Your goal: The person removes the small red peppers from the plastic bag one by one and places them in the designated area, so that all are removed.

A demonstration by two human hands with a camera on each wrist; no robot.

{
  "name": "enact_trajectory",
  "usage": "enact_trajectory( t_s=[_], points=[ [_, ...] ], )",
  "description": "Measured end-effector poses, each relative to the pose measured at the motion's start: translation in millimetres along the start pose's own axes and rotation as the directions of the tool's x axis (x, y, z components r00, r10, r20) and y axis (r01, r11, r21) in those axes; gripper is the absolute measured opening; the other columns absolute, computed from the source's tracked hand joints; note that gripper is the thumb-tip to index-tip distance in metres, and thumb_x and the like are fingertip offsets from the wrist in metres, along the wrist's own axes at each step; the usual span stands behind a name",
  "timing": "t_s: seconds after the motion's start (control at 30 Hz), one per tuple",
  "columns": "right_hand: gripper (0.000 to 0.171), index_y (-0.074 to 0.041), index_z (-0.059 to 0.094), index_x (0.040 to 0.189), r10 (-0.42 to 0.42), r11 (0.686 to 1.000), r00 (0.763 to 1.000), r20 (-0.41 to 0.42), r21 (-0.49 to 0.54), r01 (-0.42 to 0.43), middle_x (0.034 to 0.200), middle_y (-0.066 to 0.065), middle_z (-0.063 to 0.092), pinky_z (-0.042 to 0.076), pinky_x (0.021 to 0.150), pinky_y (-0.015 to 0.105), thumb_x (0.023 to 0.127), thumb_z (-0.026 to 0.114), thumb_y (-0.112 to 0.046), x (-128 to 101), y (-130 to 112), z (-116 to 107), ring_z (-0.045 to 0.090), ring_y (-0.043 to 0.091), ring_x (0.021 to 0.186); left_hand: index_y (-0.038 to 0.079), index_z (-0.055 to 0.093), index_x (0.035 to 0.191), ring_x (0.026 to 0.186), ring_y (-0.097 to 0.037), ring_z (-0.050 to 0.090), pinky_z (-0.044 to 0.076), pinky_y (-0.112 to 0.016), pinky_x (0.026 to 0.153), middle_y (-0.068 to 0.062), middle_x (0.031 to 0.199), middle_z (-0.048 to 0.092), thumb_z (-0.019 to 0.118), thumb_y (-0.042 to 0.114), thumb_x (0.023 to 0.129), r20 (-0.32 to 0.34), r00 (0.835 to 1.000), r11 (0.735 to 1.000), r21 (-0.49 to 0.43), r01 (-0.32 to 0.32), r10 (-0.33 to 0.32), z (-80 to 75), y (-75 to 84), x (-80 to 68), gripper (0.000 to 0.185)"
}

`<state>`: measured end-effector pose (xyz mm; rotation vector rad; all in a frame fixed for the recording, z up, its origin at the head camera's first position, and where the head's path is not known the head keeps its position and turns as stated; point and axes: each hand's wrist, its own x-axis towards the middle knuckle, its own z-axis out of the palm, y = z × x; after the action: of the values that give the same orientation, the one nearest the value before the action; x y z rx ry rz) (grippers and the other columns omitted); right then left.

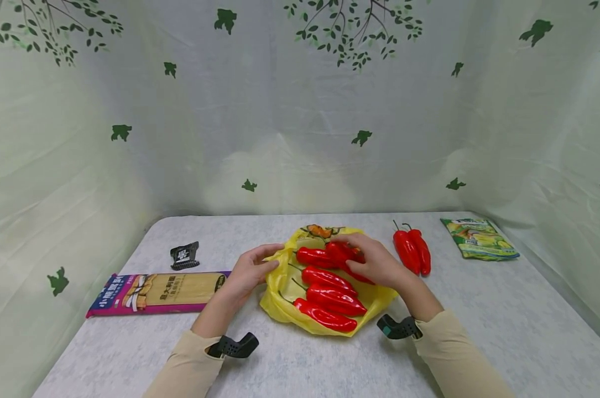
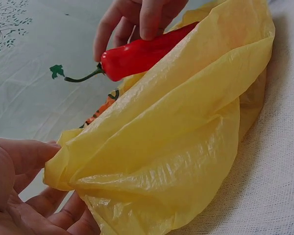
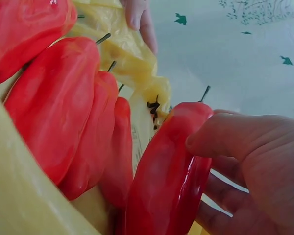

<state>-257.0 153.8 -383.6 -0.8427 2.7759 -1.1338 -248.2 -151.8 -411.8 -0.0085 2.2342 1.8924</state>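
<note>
Peppers (image 1: 329, 298), glossy and long, lie on a crinkled yellow bag (image 1: 280, 301) mid-desk (image 1: 130, 354) before leaf-print curtains. Left wrist view: left hand (image 2: 19, 196) pinches the thin film. Right wrist view: right hand (image 3: 255, 171) grips one smooth pepper (image 3: 169, 181) over the bag.

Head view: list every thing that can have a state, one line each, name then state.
yellow plastic bag: lying on the table, mouth held open at its left edge.
left hand: gripping the bag's edge.
right hand: gripping a red pepper.
held red pepper: over the bag, in the right hand.
peppers on the bag: lying side by side.
two loose red peppers: on the table, untouched.
noodle packet: lying flat, sealed.
green snack packet: lying flat.
</note>
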Motion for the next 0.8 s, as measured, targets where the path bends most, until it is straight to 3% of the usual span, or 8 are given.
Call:
enact_trajectory(
  t_s=[0.53,0.8],
  points=[
    [0.058,-0.023,0.051,0.143,-0.021,0.993,0.993,-0.12,0.115,0.035,0.142,0.006,0.057,0.058,0.093,0.045,0.091,0.069,-0.005,-4.9,-12.2,-15.5,0.056,0.029,0.123,0.023,0.06,0.137,0.125,-0.023,0.057,0.055,-0.03,0.097,-0.005,0.147,0.051,0.059,0.016,0.1,0.003,1.0,1.0,-0.004,-0.001,0.001,0.0,0.2,-0.3,0.037],
    [0.057,-0.023,0.052,0.144,-0.034,0.995,0.985,-0.17,0.088,0.05,0.145,0.008,0.055,0.059,0.09,0.046,0.092,0.067,-0.004,-7.8,-11.3,-26.9,0.055,0.032,0.126,0.022,0.06,0.137,0.125,-0.023,0.057,0.055,-0.03,0.097,-0.005,0.147,0.051,0.059,0.015,0.1,0.001,1.0,1.0,-0.005,-0.006,0.006,0.0,-0.3,-0.3,0.038]
  ],
)
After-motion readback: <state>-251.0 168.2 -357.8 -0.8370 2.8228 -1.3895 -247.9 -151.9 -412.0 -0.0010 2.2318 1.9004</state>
